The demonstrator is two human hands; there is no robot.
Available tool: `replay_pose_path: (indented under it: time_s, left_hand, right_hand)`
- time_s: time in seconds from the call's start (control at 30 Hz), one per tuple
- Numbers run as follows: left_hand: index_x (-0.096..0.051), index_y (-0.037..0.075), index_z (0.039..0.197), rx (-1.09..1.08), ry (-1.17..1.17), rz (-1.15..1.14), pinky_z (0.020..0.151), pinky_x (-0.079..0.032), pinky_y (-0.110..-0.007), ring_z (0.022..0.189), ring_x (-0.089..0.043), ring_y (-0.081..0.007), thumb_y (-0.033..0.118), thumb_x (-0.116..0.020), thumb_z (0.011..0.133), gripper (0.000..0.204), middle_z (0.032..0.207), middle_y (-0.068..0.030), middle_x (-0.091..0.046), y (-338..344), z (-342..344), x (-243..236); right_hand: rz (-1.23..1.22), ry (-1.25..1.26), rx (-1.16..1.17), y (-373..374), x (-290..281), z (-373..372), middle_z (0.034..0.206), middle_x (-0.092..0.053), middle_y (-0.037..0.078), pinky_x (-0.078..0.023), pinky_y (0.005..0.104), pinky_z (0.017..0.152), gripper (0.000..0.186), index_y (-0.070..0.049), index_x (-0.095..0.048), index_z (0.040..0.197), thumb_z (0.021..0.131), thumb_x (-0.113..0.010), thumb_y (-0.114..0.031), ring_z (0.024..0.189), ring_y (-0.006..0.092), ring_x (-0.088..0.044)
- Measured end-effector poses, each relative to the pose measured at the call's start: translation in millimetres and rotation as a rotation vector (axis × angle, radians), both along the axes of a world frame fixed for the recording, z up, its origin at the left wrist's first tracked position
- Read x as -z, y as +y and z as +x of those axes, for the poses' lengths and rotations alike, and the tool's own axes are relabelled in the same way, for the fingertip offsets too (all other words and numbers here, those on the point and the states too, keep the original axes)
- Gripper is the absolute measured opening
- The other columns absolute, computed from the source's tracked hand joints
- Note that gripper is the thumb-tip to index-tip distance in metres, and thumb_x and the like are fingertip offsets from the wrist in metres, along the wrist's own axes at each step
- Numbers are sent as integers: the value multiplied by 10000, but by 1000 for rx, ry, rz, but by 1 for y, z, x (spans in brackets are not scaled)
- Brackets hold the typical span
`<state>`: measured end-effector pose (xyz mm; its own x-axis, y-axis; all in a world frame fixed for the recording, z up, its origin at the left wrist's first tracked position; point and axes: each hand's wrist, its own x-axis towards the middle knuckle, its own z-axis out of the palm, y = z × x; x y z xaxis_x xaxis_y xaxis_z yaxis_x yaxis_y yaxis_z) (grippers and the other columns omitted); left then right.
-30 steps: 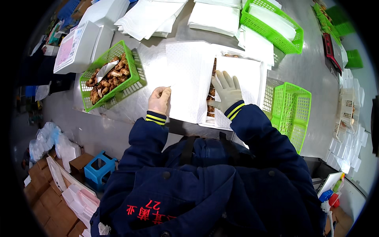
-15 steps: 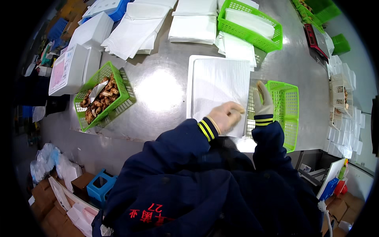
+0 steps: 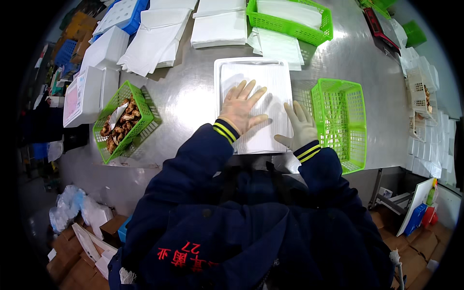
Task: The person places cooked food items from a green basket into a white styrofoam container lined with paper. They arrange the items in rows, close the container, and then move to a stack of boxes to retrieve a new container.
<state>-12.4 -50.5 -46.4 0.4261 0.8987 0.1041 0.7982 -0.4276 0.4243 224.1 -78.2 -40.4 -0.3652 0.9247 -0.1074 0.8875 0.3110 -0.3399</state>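
- The white box (image 3: 216,87) lies on the metal surface (image 3: 186,111), directly before the person, its near end close to the surface's near edge; its long axis runs away from that edge toward the far side.
- A white sheet (image 3: 276,94) covers the box, lying lengthwise with it; the box's rim shows along the left side and the far end.
- The left hand (image 3: 239,108) is the nearer to the middle of the sheet: it is over it, palm down, fingers spread wide and pointing toward the far end, thumb out to the right. It has hold of nothing; how hard it presses, if at all, I cannot tell.
- The right hand (image 3: 302,128) is at the box's right long side, toward the near right corner, open with fingers parted and nothing gripped. Whether it touches the rim I cannot tell.
- So the sheet lies under the left hand and to the left of the right one.
- A green basket (image 3: 363,116) stands just beyond the right hand, near the surface's near edge; another basket (image 3: 146,110), with brown mushrooms (image 3: 126,123), stands by the near left corner.
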Motion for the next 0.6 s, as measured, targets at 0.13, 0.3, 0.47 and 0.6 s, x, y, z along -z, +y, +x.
replay_pose_path:
  time_s: [0.13, 0.3, 0.47, 0.6]
  left_hand:
    - [-395, 199, 1430, 169, 215, -78, 1122, -257, -512, 1370, -306, -361, 527, -754, 708, 871, 1449, -144, -377, -31, -23, -11]
    - [-385, 193, 1425, 174, 391, -35, 1134, -224, -512, 1375, -299, -305, 486, -741, 715, 847, 1447, -94, -380, -40, -18, -7]
    - [-401, 161, 1421, 72, 192, -93, 1116, -278, -489, 1345, -347, -339, 333, -709, 794, 720, 1451, -136, -382, -47, -18, -14]
    - [-462, 123, 1375, -231, -143, 80, 1095, -307, -469, 1310, -375, -391, 148, -609, 860, 537, 1405, -194, -434, -18, 1, 2]
  right_hand:
    - [-22, -179, -147, 5, -17, -12, 1527, -291, 147, -231, 572, 1103, 1028, -230, -318, 1471, 615, -829, -479, 1406, 384, -258]
    - [-93, -370, -184, 11, -19, -23, 1541, -254, 164, -209, 571, 1113, 1011, -240, -258, 1499, 673, -782, -500, 1422, 394, -219]
    - [32, -311, -182, 6, -19, -24, 1512, -306, 174, -252, 572, 1096, 826, -210, -327, 1472, 773, -712, -425, 1382, 404, -295]
    - [371, 160, -90, 49, 7, -56, 1395, -434, 233, -332, 481, 1058, 583, -77, -445, 1371, 845, -622, -254, 1281, 397, -410]
